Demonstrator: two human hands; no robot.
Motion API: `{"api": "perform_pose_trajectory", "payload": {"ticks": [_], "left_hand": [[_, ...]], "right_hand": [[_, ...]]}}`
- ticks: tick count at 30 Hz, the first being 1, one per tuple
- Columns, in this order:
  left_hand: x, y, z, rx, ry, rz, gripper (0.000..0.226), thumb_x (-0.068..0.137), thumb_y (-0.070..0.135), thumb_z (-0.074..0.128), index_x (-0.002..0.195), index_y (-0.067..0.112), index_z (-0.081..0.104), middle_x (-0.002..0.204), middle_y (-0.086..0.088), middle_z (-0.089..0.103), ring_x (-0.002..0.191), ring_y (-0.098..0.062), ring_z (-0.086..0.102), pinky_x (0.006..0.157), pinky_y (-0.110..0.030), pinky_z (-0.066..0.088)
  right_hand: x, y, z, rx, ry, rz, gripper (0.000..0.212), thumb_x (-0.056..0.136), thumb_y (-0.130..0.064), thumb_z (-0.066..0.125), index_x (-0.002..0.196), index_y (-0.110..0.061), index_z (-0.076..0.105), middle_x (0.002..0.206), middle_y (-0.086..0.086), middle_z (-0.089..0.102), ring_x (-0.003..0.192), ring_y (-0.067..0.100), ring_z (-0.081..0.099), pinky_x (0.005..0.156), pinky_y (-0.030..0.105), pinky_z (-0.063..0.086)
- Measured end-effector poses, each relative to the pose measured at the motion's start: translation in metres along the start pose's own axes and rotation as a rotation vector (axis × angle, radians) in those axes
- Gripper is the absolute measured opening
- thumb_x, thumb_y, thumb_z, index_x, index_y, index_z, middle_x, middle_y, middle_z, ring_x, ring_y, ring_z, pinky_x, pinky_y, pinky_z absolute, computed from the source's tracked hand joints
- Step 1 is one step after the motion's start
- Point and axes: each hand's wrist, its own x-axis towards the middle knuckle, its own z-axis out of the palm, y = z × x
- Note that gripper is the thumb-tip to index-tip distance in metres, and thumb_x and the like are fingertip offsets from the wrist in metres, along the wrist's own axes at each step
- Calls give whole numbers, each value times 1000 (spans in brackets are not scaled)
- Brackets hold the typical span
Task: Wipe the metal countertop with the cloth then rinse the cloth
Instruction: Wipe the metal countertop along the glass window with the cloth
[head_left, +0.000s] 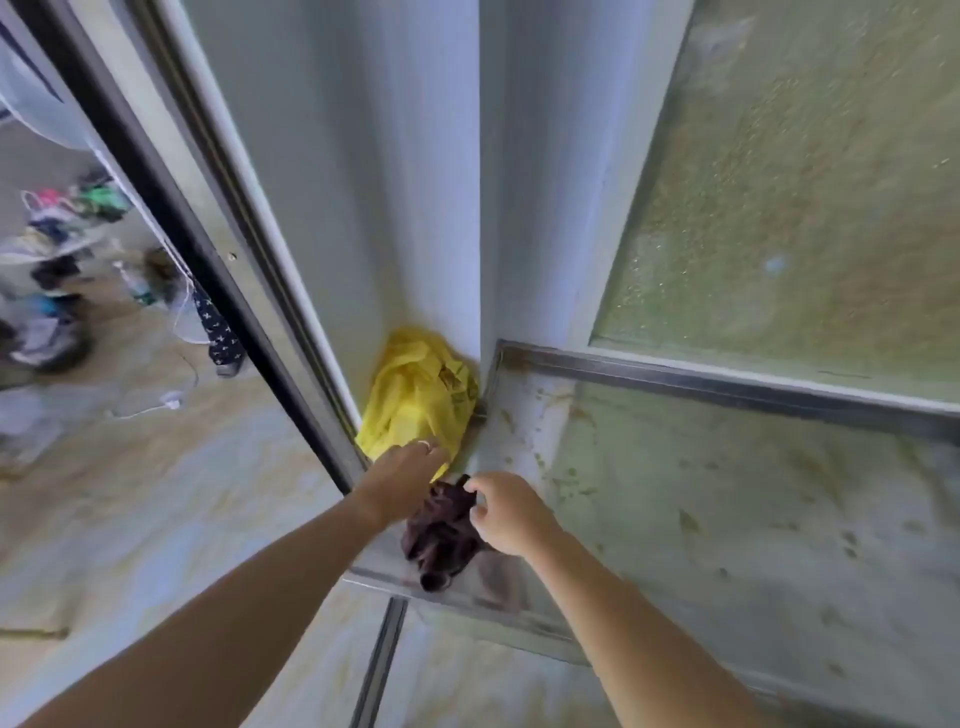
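A crumpled dark maroon cloth (441, 535) lies at the left end of the stained metal countertop (701, 493), near its front corner. My right hand (506, 514) is at the cloth's upper right edge, thumb and fingers curled and pinching its top. My left hand (405, 475) reaches over the cloth's left side, and its fingers touch a yellow plastic bag (415, 395) that sits in the wall corner just beyond the cloth. A ring shows on one finger of my left hand.
White walls meet in a corner behind the bag. A raised metal rim (727, 379) runs along the counter's back edge. At the left a dark door frame (171, 208) opens onto a room with clutter on the floor. Tiled floor lies below the counter.
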Motion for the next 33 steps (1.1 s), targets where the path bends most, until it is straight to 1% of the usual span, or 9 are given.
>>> {"api": "perform_pose_trajectory", "payload": {"ticks": [5, 9, 13, 17, 20, 22, 24, 28, 33], "left_hand": [[-5, -20, 65, 88, 68, 171, 51, 65, 11, 83, 113, 23, 71, 127, -6, 68, 110, -25, 70, 81, -32, 58], [2, -19, 79, 123, 118, 165, 62, 51, 8, 85, 111, 19, 73, 124, -8, 69, 111, -26, 69, 82, -32, 58], [3, -1, 76, 141, 188, 117, 57, 53, 6, 77, 109, 13, 70, 121, -15, 66, 103, -33, 66, 79, -39, 58], [15, 17, 87, 8, 223, 202, 47, 63, 6, 75, 109, 10, 67, 114, -14, 64, 97, -33, 66, 77, -38, 58], [28, 27, 108, -20, 145, 175, 50, 92, 16, 49, 140, 3, 55, 146, -19, 52, 132, -37, 53, 108, -43, 46], [36, 27, 128, -68, 64, 26, 61, 102, 27, 34, 157, 0, 25, 164, -18, 25, 152, -34, 24, 125, -43, 19], [43, 28, 146, -162, 103, -78, 62, 105, 28, 34, 158, -1, 19, 165, -20, 21, 153, -35, 18, 127, -43, 11], [48, 32, 163, -255, 222, -125, 58, 104, 27, 22, 155, 1, 32, 161, -18, 32, 150, -34, 30, 123, -46, 28], [47, 32, 173, -350, 342, -139, 51, 99, 12, 47, 149, 0, 45, 156, -19, 42, 143, -35, 41, 118, -49, 37]], "right_hand": [[14, -7, 112, 4, 46, 43, 66, 87, -49, 64, 147, -29, 45, 152, 0, 40, 140, 22, 39, 110, 42, 40], [13, 11, 124, -156, 218, 140, 40, 84, -17, 67, 121, -24, 53, 120, 1, 49, 112, 27, 54, 80, 39, 50], [-3, 41, 87, -63, 438, 372, 39, 81, -11, 69, 117, -11, 53, 117, 8, 55, 107, 33, 56, 77, 43, 53], [-40, 81, 66, -29, 391, 90, 47, 75, -15, 60, 122, -14, 57, 116, 4, 55, 107, 29, 56, 88, 43, 52], [-42, 103, 77, -162, 319, -63, 52, 86, -34, 55, 138, -24, 55, 143, 4, 47, 133, 28, 48, 110, 45, 41], [-28, 105, 95, -129, 231, -38, 63, 97, -54, 43, 156, -34, 35, 169, 2, 17, 157, 27, 15, 127, 45, 15], [-11, 98, 119, -160, 150, 32, 72, 98, -67, 25, 162, -36, 13, 170, -6, -10, 158, 22, -13, 129, 44, -3], [19, 88, 142, -256, 301, 104, 68, 103, -58, 29, 161, -21, 27, 171, 8, 14, 159, 31, 4, 126, 54, 17], [76, 99, 122, -279, 343, -53, 59, 103, -48, 39, 156, -21, 38, 167, 9, 27, 158, 31, 12, 126, 54, 19]]}}
